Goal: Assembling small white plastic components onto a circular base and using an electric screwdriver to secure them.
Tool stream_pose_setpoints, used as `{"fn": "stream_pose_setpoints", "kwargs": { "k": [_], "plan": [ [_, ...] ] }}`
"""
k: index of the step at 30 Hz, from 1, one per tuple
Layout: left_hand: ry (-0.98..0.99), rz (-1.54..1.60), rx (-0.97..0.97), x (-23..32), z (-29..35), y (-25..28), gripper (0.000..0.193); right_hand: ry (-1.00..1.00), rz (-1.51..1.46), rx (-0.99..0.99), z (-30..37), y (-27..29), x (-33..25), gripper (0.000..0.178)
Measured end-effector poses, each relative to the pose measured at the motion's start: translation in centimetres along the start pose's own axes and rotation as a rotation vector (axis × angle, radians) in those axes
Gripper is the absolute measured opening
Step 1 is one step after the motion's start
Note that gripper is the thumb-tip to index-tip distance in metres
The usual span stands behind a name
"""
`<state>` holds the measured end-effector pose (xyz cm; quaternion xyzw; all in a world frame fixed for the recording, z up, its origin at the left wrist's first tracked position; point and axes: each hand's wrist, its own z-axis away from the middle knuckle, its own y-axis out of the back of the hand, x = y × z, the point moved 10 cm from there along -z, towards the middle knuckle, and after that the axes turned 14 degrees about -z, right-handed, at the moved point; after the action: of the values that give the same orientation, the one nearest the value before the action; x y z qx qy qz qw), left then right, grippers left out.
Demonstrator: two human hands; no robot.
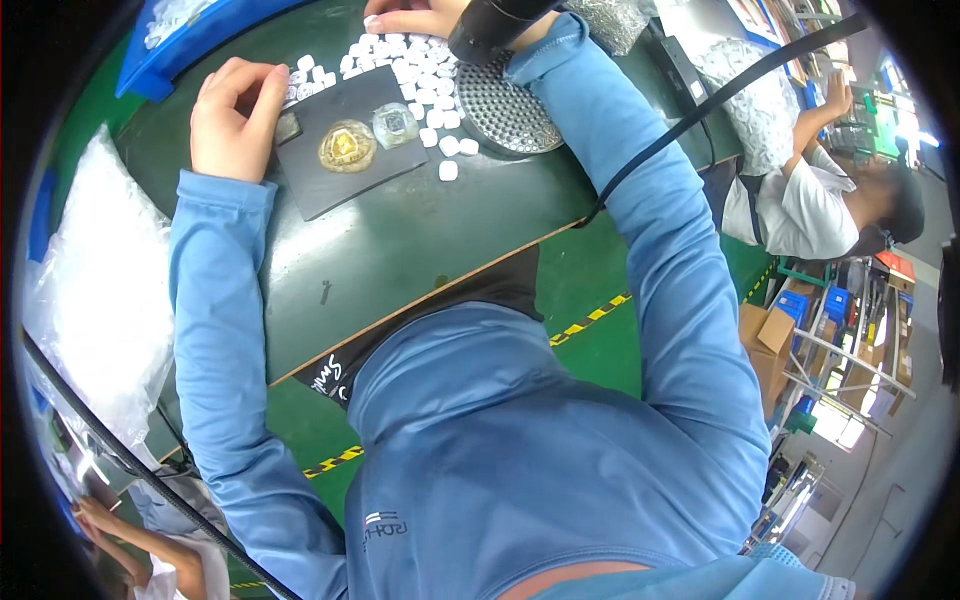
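My left hand (235, 115) rests by the left edge of a dark flat board (330, 185), thumb and forefinger pressed together; whatever may be between them is hidden. On the board lie a round yellowish lump (347, 147) and a pale bluish translucent piece (394, 126). Behind it spread many small white square pieces (405, 72), some close to the left fingertips. Past these, at the top edge, my right hand (425, 20) has its fingers pinched together over the pieces. A black cylinder (490, 30) partly covers that hand, so its hold cannot be made out.
A round dimpled metal tray (505, 110) stands beside my right forearm. The green table (430, 220) has a blue bin (190, 45) at its far left. Plastic bags (100, 270) lie left and right (750, 105). A black cable (690, 120) crosses my right arm. Co-workers (810, 200) are nearby.
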<state>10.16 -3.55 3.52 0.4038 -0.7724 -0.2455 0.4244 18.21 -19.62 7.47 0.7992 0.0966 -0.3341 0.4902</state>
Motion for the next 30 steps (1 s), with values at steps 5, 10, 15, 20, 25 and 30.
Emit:
{"fn": "stream_pose_setpoints", "kwargs": {
  "k": [5,10,15,20,25,30],
  "plan": [
    [0.038,0.057,-0.001,-1.3,0.6,-0.6,0.015,-0.423,-0.228,0.051,0.1,1.3,3.0,0.021],
    [0.063,0.067,-0.030,-1.5,0.6,-0.7,0.017,-0.050,-0.160,0.525,8.4,10.8,-0.3,0.017],
    [0.146,0.037,-0.019,2.4,-0.7,1.8,0.011,-0.773,-0.370,0.332,18.7,5.5,-0.7,0.014],
    [0.167,-0.003,-0.002,1.4,0.3,2.9,0.011,-0.668,-0.436,0.209,14.5,1.1,-3.6,0.011],
    [0.207,0.053,-0.003,1.3,0.1,2.3,0.010,-0.267,-0.360,0.081,7.9,-0.8,-5.7,0.012],
    [0.151,0.033,0.006,1.8,-0.2,1.9,0.011,0.104,-0.085,-0.044,5.5,-3.2,-7.6,0.014]
  ]
}}
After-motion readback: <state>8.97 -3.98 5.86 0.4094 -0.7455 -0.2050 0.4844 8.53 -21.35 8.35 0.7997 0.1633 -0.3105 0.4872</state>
